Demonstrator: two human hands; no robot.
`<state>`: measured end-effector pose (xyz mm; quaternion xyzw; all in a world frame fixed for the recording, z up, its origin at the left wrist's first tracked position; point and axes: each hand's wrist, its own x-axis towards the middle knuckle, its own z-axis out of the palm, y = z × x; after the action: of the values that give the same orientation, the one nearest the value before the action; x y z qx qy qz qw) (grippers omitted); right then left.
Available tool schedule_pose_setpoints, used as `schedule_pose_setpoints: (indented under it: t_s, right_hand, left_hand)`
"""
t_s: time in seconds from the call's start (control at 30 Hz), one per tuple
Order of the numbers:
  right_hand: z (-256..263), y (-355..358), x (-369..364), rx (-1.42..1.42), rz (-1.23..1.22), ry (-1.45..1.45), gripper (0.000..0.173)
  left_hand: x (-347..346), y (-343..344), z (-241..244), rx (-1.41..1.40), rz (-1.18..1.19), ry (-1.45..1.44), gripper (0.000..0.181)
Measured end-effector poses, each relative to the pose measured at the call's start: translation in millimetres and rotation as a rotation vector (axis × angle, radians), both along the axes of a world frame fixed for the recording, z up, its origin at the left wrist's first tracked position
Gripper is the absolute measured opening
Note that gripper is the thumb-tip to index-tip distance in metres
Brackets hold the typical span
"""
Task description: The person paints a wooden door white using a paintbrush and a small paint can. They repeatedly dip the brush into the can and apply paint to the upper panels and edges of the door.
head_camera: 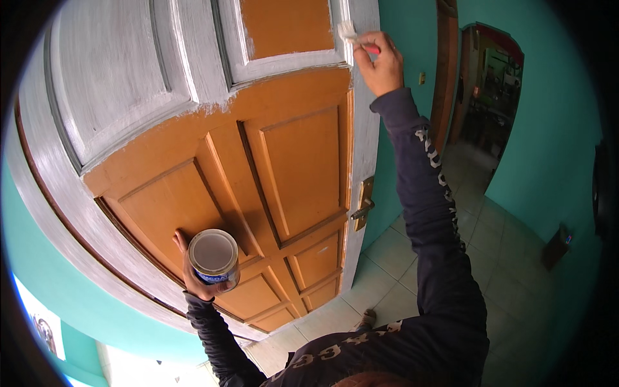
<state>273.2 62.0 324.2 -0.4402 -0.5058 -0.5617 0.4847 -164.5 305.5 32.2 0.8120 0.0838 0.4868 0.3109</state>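
My right hand (383,63) grips a paintbrush (349,35) with a red handle and whitish bristles. The bristles are at the right-hand moulding of an upper panel on a wooden panelled door (300,169). White paint covers much of the door's upper part, its right edge and left side; the lower panels are orange-brown, as is the middle of the upper right panel. Low on the left, my left hand (198,280) holds a paint can (213,254) upright in front of the door. Its round top shows a pale grey surface.
A brass door handle (363,205) juts from the door's right edge. Beside the door is a green wall (546,145) with a light switch (422,78) and an arched doorway (493,87). Pale floor tiles (382,256) lie below; a brown box-like object (556,249) is at the right wall.
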Motion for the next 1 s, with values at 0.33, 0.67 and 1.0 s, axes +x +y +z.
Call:
schedule_pose_setpoints:
  t_s: [0.33, 0.67, 1.0]
  right_hand:
    - [-1.6, -21.3, -13.8, 0.000, 0.023, 0.086, 0.012]
    - [35.4, -23.8, -22.0, -0.269, -0.158, 0.333, 0.017]
    - [82.8, -4.4, 17.7, -0.446, -0.047, 0.407, 0.032]
  left_hand:
    - [0.7, -2.9, 2.9, -0.027, -0.004, -0.003, 0.121]
    - [1.0, -7.4, 9.6, -0.032, 0.003, 0.003, 0.118]
    - [-4.1, 9.4, -2.5, 0.007, -0.038, 0.030, 0.155]
